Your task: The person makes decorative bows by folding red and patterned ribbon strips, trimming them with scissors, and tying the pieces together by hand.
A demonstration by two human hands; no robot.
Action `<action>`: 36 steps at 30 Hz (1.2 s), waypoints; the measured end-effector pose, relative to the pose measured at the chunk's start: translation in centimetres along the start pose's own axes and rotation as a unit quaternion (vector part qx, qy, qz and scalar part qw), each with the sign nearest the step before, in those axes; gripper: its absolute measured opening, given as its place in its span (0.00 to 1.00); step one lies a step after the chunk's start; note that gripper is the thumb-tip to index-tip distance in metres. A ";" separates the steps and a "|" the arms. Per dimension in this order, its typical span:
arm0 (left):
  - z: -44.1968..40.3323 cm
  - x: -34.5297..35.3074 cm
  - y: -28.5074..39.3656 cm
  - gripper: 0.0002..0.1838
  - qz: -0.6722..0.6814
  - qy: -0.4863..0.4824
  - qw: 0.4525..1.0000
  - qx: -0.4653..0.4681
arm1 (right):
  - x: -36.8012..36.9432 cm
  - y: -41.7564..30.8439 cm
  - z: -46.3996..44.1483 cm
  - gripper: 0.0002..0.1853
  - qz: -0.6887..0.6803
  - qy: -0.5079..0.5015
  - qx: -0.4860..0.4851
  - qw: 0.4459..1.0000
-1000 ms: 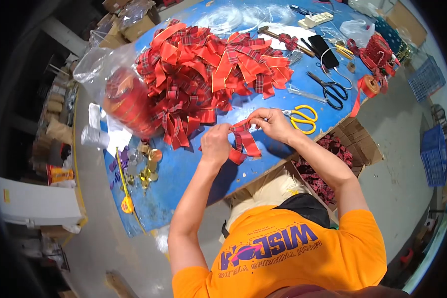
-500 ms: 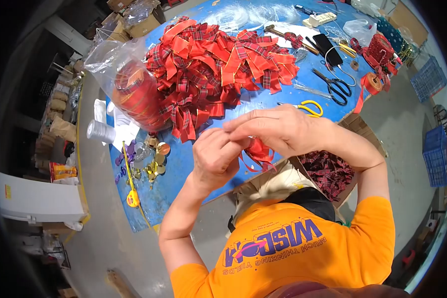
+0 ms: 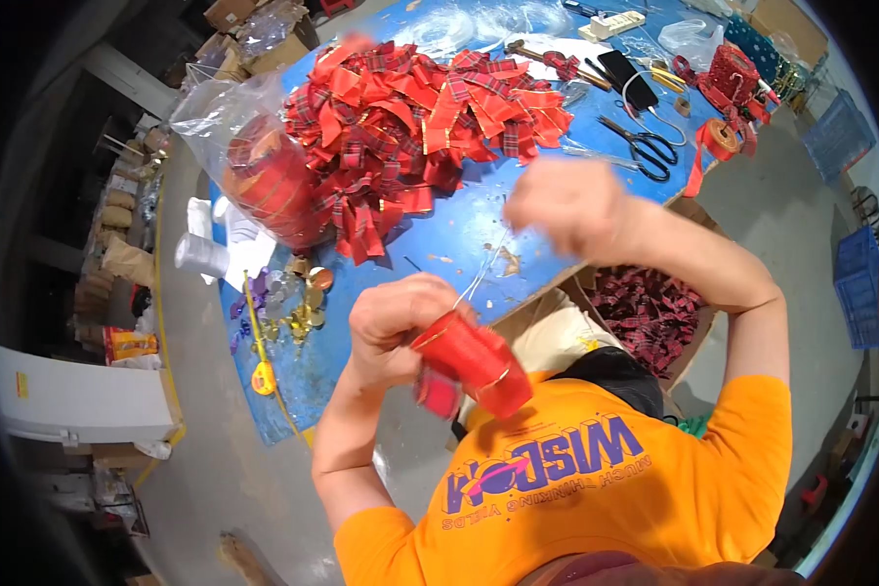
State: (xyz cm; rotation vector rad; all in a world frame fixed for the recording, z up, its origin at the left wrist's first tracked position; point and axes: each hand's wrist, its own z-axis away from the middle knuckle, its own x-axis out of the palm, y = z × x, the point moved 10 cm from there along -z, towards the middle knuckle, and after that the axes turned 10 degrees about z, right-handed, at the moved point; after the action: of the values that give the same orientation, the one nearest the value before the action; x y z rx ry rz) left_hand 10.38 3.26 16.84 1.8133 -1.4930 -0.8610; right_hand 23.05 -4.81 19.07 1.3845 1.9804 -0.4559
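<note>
My left hand (image 3: 400, 327) is closed around a red ribbon bow (image 3: 479, 366) with gold-edged and tartan loops, held out over the table's front edge. A thin whitish tie (image 3: 481, 273) runs up from the bow toward my right hand (image 3: 571, 207). That hand is smeared by motion, but its fingers look curled in a pinch at the tie's far end. Beyond both hands lies a large heap of red and tartan ribbon bows (image 3: 410, 127) on the blue table (image 3: 449, 239).
Black scissors (image 3: 645, 148), a phone (image 3: 630, 80) and a ribbon roll (image 3: 721, 139) lie at the right. A bagged ribbon roll (image 3: 269, 186), a white spool (image 3: 201, 255) and a yellow tape measure (image 3: 263, 378) are at the left. Below the edge stands a box of dark tartan bows (image 3: 647, 313).
My hands were together over the bow and have moved apart, the right one up and away, the left one down slightly. The bow and the tie show more fully.
</note>
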 end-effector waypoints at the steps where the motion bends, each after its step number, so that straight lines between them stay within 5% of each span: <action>1: 0.8 -0.8 0.2 0.08 0.059 0.012 0.998 0.017 | -1.0 2.2 0.9 0.20 0.022 0.038 0.048 0.998; 2: 1.3 -1.9 0.1 0.09 0.067 0.024 0.997 0.019 | -2.8 4.8 1.6 0.18 -0.004 0.047 0.163 0.986; 6: 0.8 -3.1 -0.4 0.10 0.120 0.057 0.991 0.004 | -6.9 -1.9 -1.5 0.13 0.031 0.133 0.065 0.988; 9: 0.0 -2.1 -1.2 0.10 0.174 0.066 0.982 -0.034 | -2.9 -5.2 -2.0 0.23 -0.180 0.099 0.046 0.978; 14: -0.1 -0.7 -1.8 0.09 0.167 0.057 0.983 -0.049 | -0.5 -6.0 -1.3 0.20 -0.163 0.006 0.019 0.986; 18: -0.4 2.2 -3.1 0.13 0.203 -0.105 0.965 -0.126 | -1.9 -7.4 -0.2 0.16 -0.108 -0.011 -0.093 0.990; 19: -0.9 3.0 -2.6 0.14 0.227 -0.109 0.960 -0.123 | -2.5 -7.8 -0.3 0.07 -0.081 -0.017 -0.093 0.992; 22: -2.2 4.9 -1.5 0.13 0.240 -0.166 0.948 -0.123 | -3.2 -9.1 0.3 0.06 -0.044 -0.020 -0.113 0.992; 25: -3.0 5.4 -1.1 0.07 0.211 -0.202 0.953 -0.084 | -3.3 -8.2 0.6 0.06 -0.137 0.008 -0.018 0.990; 26: -3.3 5.6 -1.0 0.06 0.108 -0.224 0.966 -0.074 | -3.1 -7.5 0.9 0.06 -0.179 0.014 0.023 0.983; 29: -3.7 6.7 0.0 0.10 -0.206 -0.260 0.943 -0.007 | -0.3 -5.4 2.3 0.05 -0.338 -0.102 0.147 0.924; 31: -3.3 9.0 -0.4 0.05 -0.357 -0.343 0.869 0.007 | 1.5 -4.2 3.5 0.05 -0.420 -0.136 0.222 0.870; 34: -0.6 13.3 -2.3 0.02 -0.543 -0.446 0.703 0.105 | 10.7 -2.9 10.0 0.08 -0.513 -0.295 0.416 0.690; 36: 2.1 15.8 -3.9 0.03 -0.560 -0.487 0.645 0.181 | 12.4 -4.1 12.0 0.07 -0.537 -0.369 0.420 0.632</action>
State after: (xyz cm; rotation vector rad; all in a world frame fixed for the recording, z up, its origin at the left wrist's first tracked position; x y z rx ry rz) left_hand 13.19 -11.81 10.99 2.7962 -0.8164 -2.6293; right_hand 20.52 -5.26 1.46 0.0117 1.6085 -2.2812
